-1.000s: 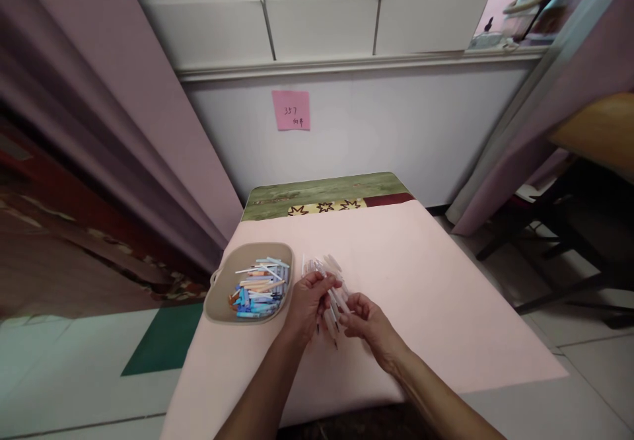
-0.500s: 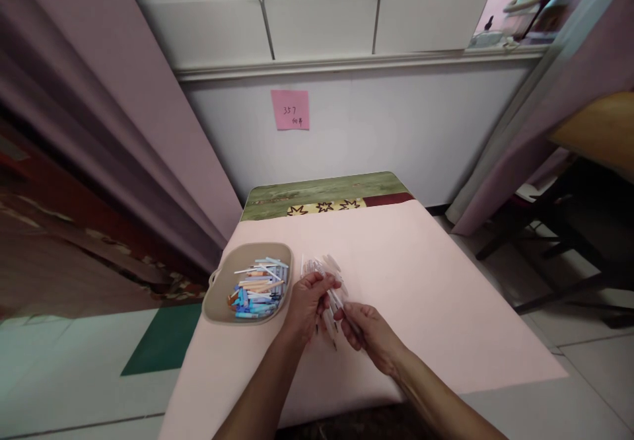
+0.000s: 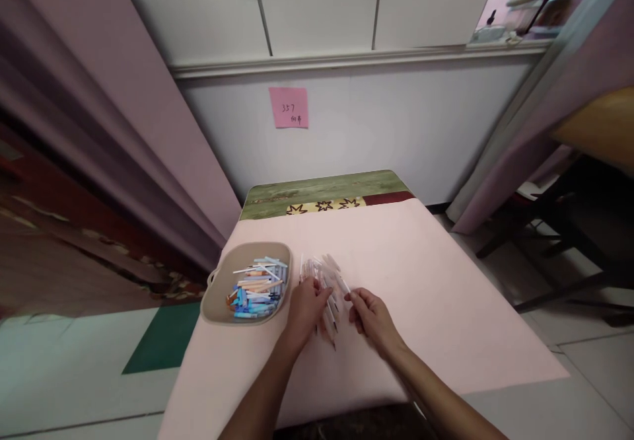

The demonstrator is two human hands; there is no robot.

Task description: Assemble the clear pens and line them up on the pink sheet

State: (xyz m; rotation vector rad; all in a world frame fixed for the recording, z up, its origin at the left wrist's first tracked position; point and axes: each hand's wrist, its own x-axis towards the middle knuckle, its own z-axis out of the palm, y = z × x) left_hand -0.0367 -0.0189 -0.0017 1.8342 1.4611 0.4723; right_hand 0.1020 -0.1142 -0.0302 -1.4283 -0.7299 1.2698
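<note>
Fingers (image 3: 354,296) of the right hand (image 3: 372,318) are closed, thumb against fingertip, on the lower end of a slim white pen (image 3: 345,286), which slants up toward eleven o'clock. The left hand (image 3: 306,304), at their nine o'clock, has its fingers curled over a loose bundle of clear and pale pens (image 3: 313,268); whether it grips any or just rests on them, I cannot tell. That bundle lies between the hands, some ends fanning toward twelve, dark tips poking out toward six.

At nine o'clock from the bundle, near but apart from it, sits a beige tray (image 3: 222,286) with a heap of blue, white and orange pen-like sticks (image 3: 258,288) inside. So a good many pieces lie in the tray, while the bundle is outside it on the counter (image 3: 421,281); neither lot looks sorted into neat rows, and I can't count either.

Farther out, toward twelve, the pink cover gives way to a green patterned strip (image 3: 317,192). Beyond, near eleven, a pink note (image 3: 288,108) hangs on the white wall (image 3: 376,123). Dark furniture (image 3: 594,222) stands around two o'clock.
</note>
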